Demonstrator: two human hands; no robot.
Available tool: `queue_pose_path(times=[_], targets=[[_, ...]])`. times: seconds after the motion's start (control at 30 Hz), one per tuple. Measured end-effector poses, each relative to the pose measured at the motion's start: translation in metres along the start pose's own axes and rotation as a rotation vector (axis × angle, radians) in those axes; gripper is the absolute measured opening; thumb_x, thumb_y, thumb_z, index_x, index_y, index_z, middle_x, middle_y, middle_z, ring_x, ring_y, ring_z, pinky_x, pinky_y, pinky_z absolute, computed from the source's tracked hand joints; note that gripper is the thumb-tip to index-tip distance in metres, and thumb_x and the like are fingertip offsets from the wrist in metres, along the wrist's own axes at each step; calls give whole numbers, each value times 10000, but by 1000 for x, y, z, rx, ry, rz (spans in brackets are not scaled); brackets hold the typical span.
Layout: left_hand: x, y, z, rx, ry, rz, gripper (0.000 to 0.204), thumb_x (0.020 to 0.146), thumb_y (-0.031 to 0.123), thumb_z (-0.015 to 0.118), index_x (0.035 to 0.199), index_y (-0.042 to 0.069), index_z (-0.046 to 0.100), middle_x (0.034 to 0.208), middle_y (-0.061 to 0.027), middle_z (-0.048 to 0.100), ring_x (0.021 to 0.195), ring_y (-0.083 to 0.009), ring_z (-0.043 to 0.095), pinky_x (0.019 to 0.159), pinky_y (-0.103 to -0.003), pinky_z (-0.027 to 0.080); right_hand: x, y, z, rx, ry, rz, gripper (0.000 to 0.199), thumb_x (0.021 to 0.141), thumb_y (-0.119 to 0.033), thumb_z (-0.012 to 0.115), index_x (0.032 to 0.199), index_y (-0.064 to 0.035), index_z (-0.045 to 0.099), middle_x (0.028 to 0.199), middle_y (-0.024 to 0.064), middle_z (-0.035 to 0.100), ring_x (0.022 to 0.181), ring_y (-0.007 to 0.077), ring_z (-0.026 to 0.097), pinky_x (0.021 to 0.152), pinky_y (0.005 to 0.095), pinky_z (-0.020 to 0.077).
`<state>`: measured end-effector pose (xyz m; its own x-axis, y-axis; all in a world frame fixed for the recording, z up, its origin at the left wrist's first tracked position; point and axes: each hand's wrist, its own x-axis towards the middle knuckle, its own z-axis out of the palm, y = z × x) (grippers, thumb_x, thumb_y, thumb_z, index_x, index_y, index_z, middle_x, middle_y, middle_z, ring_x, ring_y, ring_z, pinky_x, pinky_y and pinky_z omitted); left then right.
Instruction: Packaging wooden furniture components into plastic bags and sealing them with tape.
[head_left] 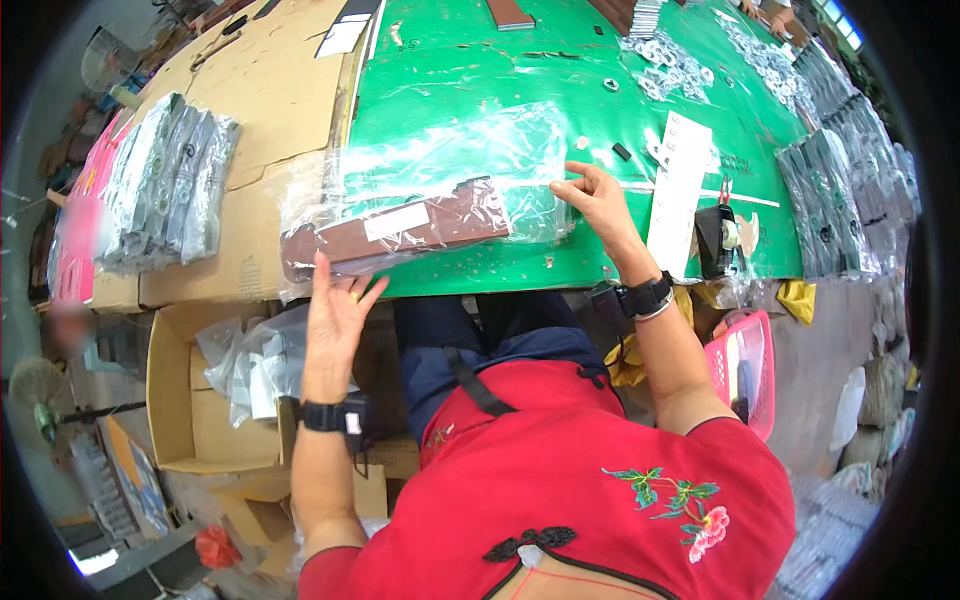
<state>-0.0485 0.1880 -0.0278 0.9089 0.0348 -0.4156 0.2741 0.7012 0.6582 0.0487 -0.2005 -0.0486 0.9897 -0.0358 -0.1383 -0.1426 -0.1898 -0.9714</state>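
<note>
Nearest the camera is one red shirt (pixel 560 470). Beyond it, by the bench (pixel 460 275)'s near edge, one brown bar (pixel 455 218) with one white label (pixel 397 222) lies inside one clear bag (pixel 480 140), between the two hands. Its long axis slants gently, right end farther from that edge. The left hand (pixel 338 305), fingers spread, touches the bag's near-left side; the right hand (pixel 603 208) has thumb and forefinger at its right edge. Whether either grips, I cannot tell.
</note>
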Motion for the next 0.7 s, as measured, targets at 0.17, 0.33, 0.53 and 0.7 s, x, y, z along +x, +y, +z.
queue_pose_path(times=[0.17, 0.33, 0.53, 0.7], targets=[[-25, 44, -18, 740, 13, -168, 480, 995, 391, 667, 1312, 38, 596, 1150, -147, 707, 977, -216, 698, 847, -333, 576, 5, 10, -2, 69, 5, -99, 547, 852, -272, 816, 1271, 16, 614, 962, 75, 733, 903, 154, 671, 810, 297, 525], [-10, 55, 48, 1058, -287, 372, 246, 1042, 193, 590, 1123, -10, 703, 977, -69, 726, 920, -115, 667, 821, -248, 521, -10, 4, 9, -105, 346, -200, 434, 863, -288, 796, 1142, 23, 675, 949, 78, 737, 833, 151, 678, 762, 300, 533], [86, 35, 61, 1287, -487, 454, 252, 1006, 159, 602, 1193, 24, 705, 1105, -75, 722, 1042, -165, 655, 918, -327, 505, -7, 16, -1, -311, 94, -8, 298, 884, -279, 774, 1037, -27, 729, 843, 69, 731, 761, 152, 668, 731, 312, 536], [134, 26, 46, 1615, -490, 544, 501, 999, 349, 602, 1428, 94, 569, 1452, -143, 569, 1363, -328, 497, 1148, -437, 358, -9, 9, -41, -265, 435, -176, 169, 932, -165, 717, 1022, -23, 730, 812, 59, 726, 755, 132, 666, 710, 307, 530]])
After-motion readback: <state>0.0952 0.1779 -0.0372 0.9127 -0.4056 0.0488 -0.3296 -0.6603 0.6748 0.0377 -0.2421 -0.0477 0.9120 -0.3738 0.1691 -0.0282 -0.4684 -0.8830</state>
